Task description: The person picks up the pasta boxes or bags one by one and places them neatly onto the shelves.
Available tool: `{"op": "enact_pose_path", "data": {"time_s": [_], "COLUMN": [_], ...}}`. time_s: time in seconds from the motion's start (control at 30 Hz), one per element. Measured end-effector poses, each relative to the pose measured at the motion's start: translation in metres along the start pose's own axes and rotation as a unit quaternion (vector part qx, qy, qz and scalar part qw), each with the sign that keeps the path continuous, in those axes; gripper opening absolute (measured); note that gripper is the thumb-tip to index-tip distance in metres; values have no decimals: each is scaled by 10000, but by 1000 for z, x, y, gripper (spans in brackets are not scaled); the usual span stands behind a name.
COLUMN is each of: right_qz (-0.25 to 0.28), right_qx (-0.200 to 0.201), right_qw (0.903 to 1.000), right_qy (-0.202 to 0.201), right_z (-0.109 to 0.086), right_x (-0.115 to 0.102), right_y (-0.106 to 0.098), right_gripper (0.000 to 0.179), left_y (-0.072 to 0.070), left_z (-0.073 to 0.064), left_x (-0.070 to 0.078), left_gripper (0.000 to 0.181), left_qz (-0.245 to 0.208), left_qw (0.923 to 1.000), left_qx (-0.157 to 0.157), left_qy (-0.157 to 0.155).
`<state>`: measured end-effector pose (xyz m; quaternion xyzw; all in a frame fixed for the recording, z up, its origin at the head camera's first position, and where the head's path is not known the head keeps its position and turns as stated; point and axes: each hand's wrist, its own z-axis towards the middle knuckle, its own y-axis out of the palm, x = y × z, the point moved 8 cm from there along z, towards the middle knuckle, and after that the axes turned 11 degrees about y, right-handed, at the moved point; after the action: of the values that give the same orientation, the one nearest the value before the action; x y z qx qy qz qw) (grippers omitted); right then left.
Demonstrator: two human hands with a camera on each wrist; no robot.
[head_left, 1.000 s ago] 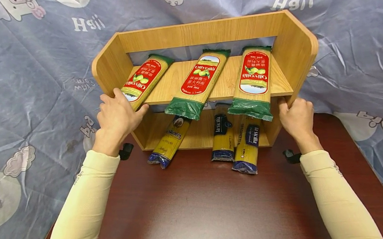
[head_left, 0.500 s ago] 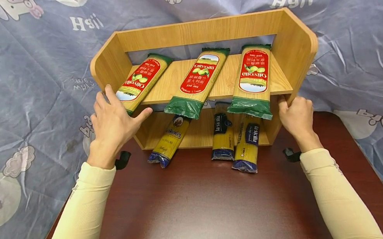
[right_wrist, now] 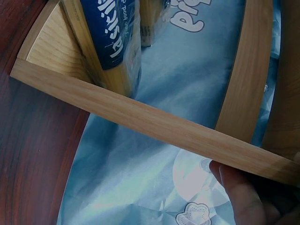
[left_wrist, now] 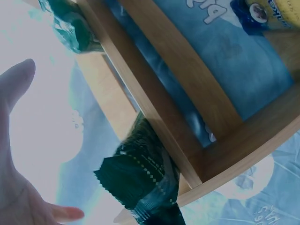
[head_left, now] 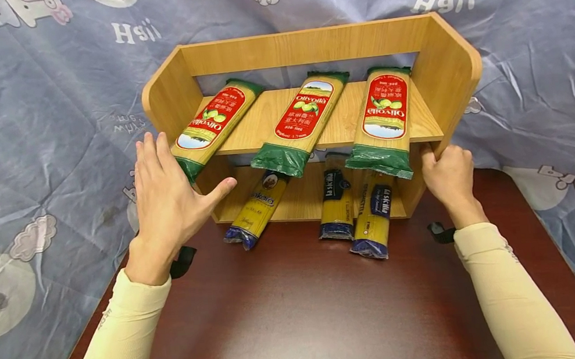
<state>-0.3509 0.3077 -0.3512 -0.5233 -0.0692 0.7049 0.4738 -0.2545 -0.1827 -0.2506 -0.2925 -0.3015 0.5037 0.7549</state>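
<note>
A two-tier wooden shelf (head_left: 305,46) stands on the table. Three green-ended spaghetti packs lie on its upper board: a left pack (head_left: 213,120), a middle pack (head_left: 303,110) and a right pack (head_left: 384,111), their near ends jutting past the front edge. My left hand (head_left: 161,207) is beside the left pack's near end, fingers straight and thumb spread, holding nothing. In the left wrist view that pack's green end (left_wrist: 145,178) overhangs the board. My right hand (head_left: 450,180) grips the shelf's right side panel (right_wrist: 140,117) just below the upper board; some of its fingers are hidden.
On the lower board lie a blue-ended pasta pack (head_left: 259,209) at left, another pack (head_left: 335,203) and a third (head_left: 373,217) to the right, all sticking out over the dark red table (head_left: 302,318). A blue patterned cloth (head_left: 52,140) hangs behind and at the sides.
My left hand has let go of the left spaghetti pack's near end and drawn slightly back, its fingers straightening. My right hand stays on the side panel.
</note>
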Motion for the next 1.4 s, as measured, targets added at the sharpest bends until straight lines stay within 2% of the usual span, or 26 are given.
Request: {"op": "enact_pose_path", "data": {"time_s": [0.33,0.57,0.8,1.03,1.13,1.27,1.4], "right_qz": [-78,-361,-503,-676,-735,-825,-911], "right_qx": [-96,-781,-881,-1120,-1288,-1465,-1530], "right_qw": [9998,9961,9948,9914,9889,9855,9835], "right_qy": [124,186,5,40,127,231,316], "right_z": [-1,-6,-11,-17,-21,-27,-35], "right_x": [11,20,16,10,8,5,-2], "right_y": [-2,5,-4,-15,-18,-24,-33], "right_gripper": [50,44,40,43,50,70,85], "left_y": [0,7,6,3,2,1,2], "left_z": [-11,-25,-32,-41,-46,-54,-60], "left_x": [26,28,22,16,14,12,11], "left_gripper": [119,116,113,112,109,107,106], "left_qz": [-258,-378,-280,-267,-335,-321,-219], "left_qw": [9964,9927,9928,9926,9919,9908,9909], "left_qx": [160,-158,-259,-472,-622,-823,-862], "left_qy": [796,1137,1137,1083,1060,1027,1015]}}
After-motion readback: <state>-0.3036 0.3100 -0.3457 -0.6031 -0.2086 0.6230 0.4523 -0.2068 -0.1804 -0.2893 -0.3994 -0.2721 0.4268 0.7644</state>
